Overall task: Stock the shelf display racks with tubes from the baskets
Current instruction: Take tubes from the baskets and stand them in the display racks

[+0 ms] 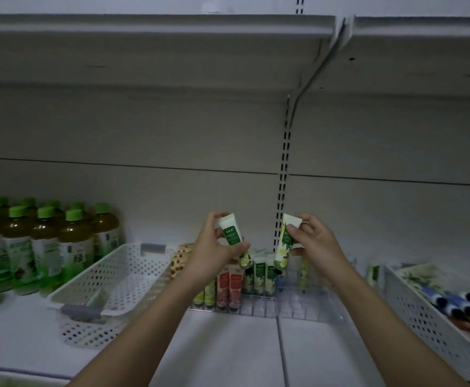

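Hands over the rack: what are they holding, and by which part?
Each holds a tube near its flat top end: left hand one tube, right hand another.

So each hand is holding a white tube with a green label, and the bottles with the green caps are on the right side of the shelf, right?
Not quite. The head view shows the green-capped bottles on the left side of the shelf. The rest holds: the left hand and the right hand each hold a white green-labelled tube.

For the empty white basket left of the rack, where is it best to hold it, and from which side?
Grip the basket by its grey handles: the near one from the front, the far one from above. It lies tilted, its near end hanging past the shelf edge, so two hands seem safer. Both hands now hold tubes.
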Action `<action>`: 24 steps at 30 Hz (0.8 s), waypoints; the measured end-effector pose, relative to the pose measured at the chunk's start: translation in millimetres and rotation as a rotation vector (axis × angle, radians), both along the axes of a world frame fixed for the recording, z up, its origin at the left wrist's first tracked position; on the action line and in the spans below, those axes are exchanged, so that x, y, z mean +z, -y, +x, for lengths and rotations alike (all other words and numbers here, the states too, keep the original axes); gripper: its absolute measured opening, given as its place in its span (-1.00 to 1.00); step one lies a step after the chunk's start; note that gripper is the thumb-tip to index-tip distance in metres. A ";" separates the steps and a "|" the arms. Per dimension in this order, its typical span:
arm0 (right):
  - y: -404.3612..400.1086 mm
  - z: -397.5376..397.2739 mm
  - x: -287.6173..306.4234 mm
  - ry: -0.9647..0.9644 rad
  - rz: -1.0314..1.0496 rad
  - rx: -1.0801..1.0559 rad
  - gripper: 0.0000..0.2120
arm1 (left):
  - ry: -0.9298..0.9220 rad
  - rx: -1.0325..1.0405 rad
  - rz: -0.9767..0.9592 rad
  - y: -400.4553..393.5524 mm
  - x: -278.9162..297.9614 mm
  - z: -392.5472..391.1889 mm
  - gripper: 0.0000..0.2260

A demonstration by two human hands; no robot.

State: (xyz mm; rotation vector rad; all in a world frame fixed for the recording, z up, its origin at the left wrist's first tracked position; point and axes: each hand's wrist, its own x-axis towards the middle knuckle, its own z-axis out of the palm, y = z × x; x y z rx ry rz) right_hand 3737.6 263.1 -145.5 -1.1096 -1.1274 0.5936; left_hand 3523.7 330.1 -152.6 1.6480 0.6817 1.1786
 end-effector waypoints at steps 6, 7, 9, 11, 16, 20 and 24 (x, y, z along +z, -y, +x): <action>3.0 17.7 -9.1 0.033 -0.065 -0.042 -0.95 | -0.177 0.004 0.009 -19.2 6.7 18.8 -0.95; 2.3 18.3 -10.3 0.051 -0.079 -0.052 -0.95 | -0.217 0.015 0.020 -21.6 7.5 21.8 -0.93; 0.5 18.0 -12.5 0.084 -0.109 -0.072 -0.95 | -0.293 0.042 0.042 -25.7 7.9 27.6 -0.88; -1.2 16.6 -14.9 0.125 -0.131 -0.083 -0.94 | -0.382 0.086 0.108 -28.3 6.6 33.0 -0.87; -6.9 15.2 -21.1 0.209 -0.144 -0.102 -0.93 | -0.569 0.201 0.333 -32.0 -2.4 46.2 -0.88; -12.9 16.5 -26.6 0.230 -0.136 -0.094 -0.94 | -0.617 0.238 0.420 -35.6 -9.6 55.3 -0.89; -20.1 18.2 -32.1 0.215 -0.133 -0.087 -0.89 | -0.648 0.276 0.453 -39.4 -16.3 62.9 -0.89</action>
